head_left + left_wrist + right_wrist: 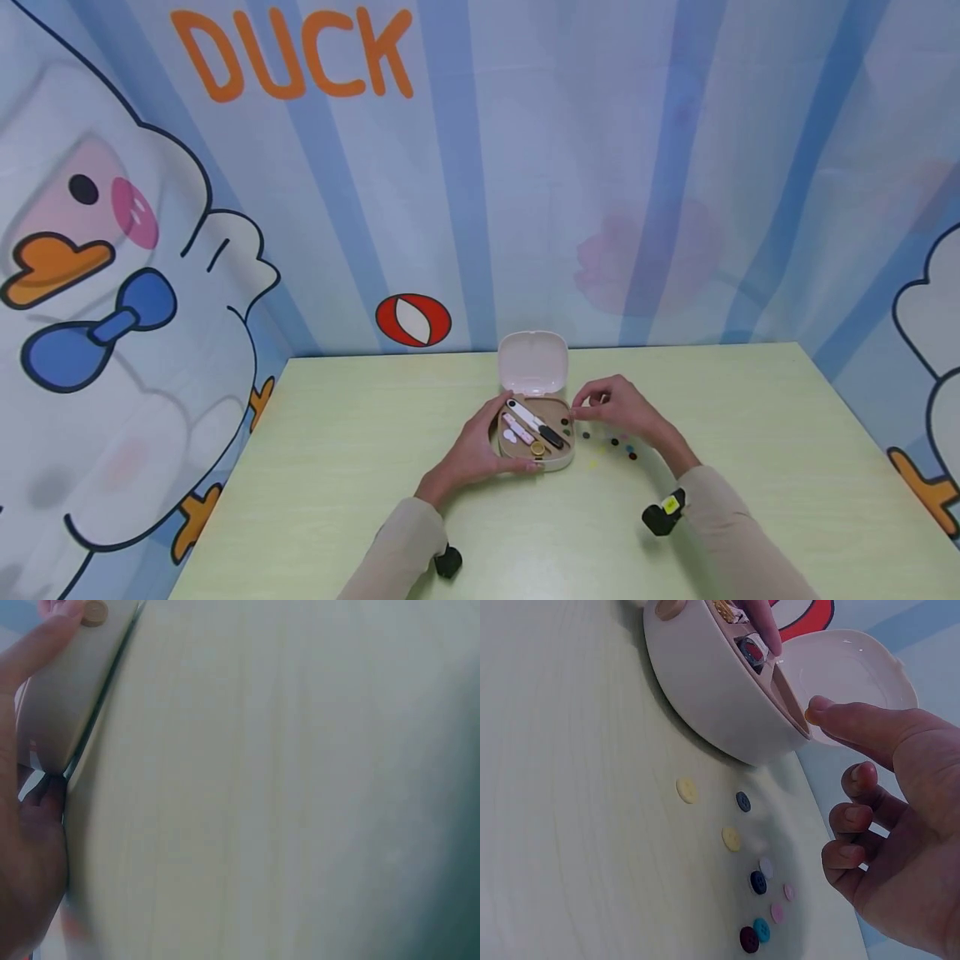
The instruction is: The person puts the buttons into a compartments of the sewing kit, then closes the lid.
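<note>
A round-cornered beige sewing box [555, 463] stands on the table with its pale pink lid [533, 363] raised. Inside lie a white-and-black slim tool [534, 423], a pink-labelled piece [517, 428], a gold round piece [537, 448] and a few dark buttons [565, 422]. My left hand [480, 446] grips the box from the left, thumb along its front. At the box's right rim, my right hand [618, 406] brings thumb and index finger together; a tiny yellow-orange edge, apparently a button [808, 715], peeks out at the fingertips. The other fingers are loosely bent.
Several loose buttons lie on the table right of the box, among them a yellow button [731, 839], a turquoise button [761, 930] and a dark red button [749, 940]. A printed curtain [540, 167] hangs behind the table's back edge.
</note>
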Tool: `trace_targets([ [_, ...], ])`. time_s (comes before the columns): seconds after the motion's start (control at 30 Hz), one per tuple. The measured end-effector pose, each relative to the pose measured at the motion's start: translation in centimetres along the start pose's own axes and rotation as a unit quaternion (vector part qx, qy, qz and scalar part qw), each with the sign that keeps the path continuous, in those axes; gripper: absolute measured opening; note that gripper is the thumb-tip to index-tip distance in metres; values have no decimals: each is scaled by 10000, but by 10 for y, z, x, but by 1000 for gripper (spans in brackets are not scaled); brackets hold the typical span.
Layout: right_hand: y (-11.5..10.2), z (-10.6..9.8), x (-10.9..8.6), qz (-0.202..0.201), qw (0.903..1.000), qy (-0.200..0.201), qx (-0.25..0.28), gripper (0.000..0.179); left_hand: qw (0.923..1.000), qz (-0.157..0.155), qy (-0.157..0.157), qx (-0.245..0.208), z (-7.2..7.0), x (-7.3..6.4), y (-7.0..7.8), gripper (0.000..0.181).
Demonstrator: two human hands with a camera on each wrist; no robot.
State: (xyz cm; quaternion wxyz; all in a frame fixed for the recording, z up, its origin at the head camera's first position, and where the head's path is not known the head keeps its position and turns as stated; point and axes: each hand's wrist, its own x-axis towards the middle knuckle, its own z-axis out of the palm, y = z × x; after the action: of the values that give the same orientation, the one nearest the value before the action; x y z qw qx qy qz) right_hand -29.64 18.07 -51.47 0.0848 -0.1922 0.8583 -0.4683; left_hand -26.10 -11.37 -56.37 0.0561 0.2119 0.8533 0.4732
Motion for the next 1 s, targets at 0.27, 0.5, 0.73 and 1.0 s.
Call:
trace_targets([
  [0.27, -7, 10, 6, 156, 9998, -46, -99, 7, 10000, -33, 0, 13, 0, 0, 0, 121],
  [0.5, -8, 17, 10, 114, 9996, -65, -240, 8, 10000, -14, 0, 32, 0, 0, 0, 121],
  [0.73, -11, 19, 10, 109, 9995, -196, -212, 6, 10000, 11, 7, -2, 0, 0, 1, 120],
  [1.0, -12, 21, 9, 163, 9991, -313, -214, 4, 10000, 4, 0, 39, 0, 0, -1, 121],
])
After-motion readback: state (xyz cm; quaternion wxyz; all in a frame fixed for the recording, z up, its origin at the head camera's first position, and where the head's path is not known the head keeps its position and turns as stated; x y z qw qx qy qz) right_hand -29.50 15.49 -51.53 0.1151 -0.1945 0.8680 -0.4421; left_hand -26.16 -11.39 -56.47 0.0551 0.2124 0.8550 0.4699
